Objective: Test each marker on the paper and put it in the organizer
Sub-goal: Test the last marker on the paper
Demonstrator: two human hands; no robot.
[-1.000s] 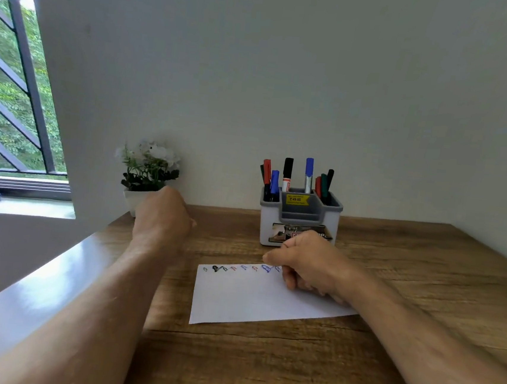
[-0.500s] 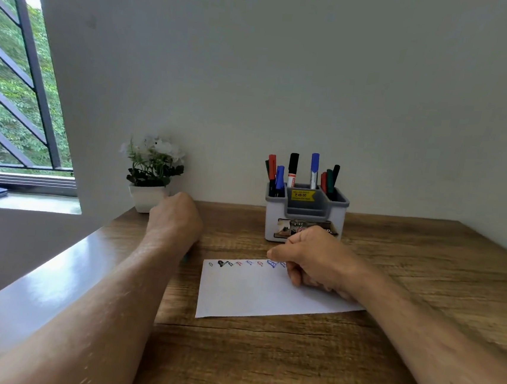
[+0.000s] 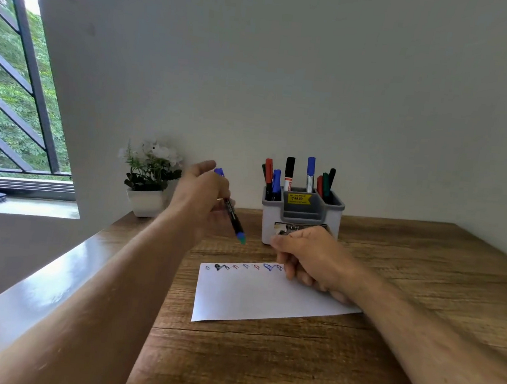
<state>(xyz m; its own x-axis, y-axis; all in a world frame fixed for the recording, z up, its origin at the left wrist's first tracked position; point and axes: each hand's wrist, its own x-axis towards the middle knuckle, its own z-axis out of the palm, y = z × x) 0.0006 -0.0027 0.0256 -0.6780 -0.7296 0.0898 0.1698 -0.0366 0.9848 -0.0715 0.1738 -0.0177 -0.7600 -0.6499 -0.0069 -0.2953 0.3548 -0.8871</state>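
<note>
We've got the wooden bench (image 3: 386,344) under us, the sheet of paper (image 3: 254,300) lying flat at its middle with a row of test marks along the far edge, and the grey organizer (image 3: 301,224) standing just beyond it, already stocked with markers. Our right hand (image 3: 311,256) rests curled on the paper's right end, pinning it; whether it holds anything we cannot tell. Our left hand (image 3: 205,199) grips a blue marker (image 3: 233,216) by mid-barrel, tip slanting down toward the paper. It looks light, stiff and smooth, so we'd say a firm mid-barrel pinch suits it. A second ago that left hand was down on the bench by the flower pot (image 3: 146,201); now it's up with the marker showing.
</note>
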